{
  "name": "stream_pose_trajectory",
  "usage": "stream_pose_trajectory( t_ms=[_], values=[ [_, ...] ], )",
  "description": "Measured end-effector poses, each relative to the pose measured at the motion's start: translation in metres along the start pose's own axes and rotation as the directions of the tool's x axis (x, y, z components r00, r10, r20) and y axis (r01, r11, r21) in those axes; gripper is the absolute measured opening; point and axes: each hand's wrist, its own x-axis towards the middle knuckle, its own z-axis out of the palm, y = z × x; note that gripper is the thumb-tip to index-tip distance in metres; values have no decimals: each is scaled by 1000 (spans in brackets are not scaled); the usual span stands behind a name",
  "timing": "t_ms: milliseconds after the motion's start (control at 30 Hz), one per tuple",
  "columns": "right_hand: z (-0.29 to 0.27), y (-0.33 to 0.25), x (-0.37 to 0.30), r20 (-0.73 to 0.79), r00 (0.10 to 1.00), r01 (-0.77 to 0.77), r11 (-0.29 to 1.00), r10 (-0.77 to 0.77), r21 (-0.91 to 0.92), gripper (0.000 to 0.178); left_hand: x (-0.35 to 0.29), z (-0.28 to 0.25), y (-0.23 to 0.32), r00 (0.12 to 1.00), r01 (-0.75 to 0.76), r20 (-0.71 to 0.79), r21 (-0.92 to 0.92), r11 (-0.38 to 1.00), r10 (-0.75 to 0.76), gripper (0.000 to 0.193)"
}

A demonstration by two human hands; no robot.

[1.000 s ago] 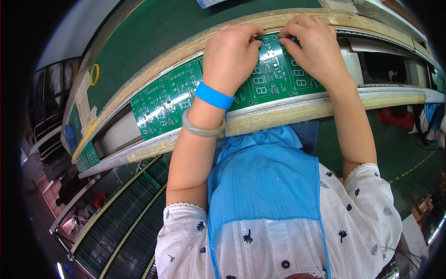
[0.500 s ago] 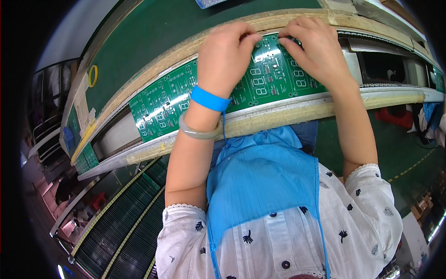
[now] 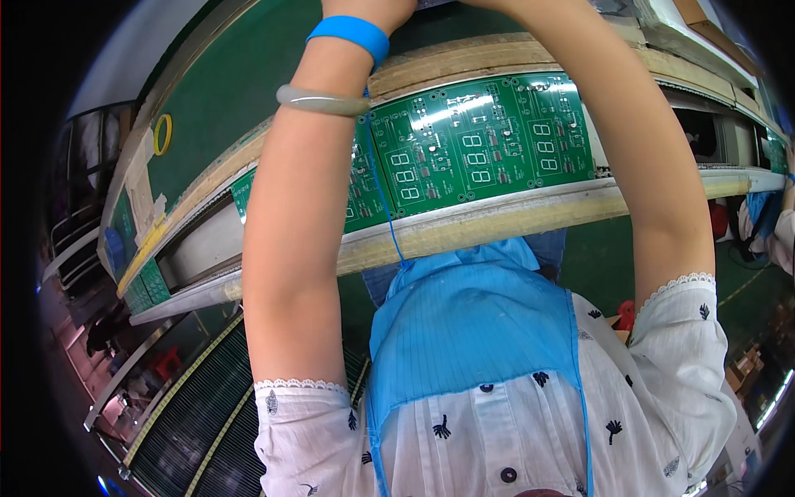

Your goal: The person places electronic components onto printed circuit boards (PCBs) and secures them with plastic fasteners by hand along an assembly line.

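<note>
Both arms stretch past the conveyor to the top edge of the view. Only the back part of my left hand (image 3: 371, 8) shows, above a blue wrist strap and a pale bangle; its fingers are cut off. My right hand (image 3: 497, 3) is almost wholly beyond the edge, fingers unseen. A sliver of a greyish container (image 3: 432, 3) appears between the hands; whether either touches it I cannot tell. Below them, green circuit boards (image 3: 447, 161) with white digit outlines and small parts lie flat between the rails. My left forearm covers part of them.
The conveyor's near rail (image 3: 489, 199) runs across in front of my blue apron. A yellow tape roll (image 3: 163, 135) lies on the green tabletop (image 3: 224, 91) at left. Racks of dark upright boards (image 3: 186, 414) stand lower left. Another person's arm (image 3: 782, 224) shows at far right.
Both hands have left the boards' far edge and reached forward to the top of the view. The boards now sit farther right and are less covered.
</note>
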Motion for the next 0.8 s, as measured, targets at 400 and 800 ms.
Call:
stream_pose_trajectory(
  t_ms=[400,800],
  values=[
    [8,-8,-2,-76,995,-43,944,72,327,15,-6,-3,-7,990,36,-131,-167,985,-58,10],
    [38,-14,-37,-103,934,13,255,343,967,17,-56,-52,2,914,348,229,-867,358,-335,15]
  ],
)
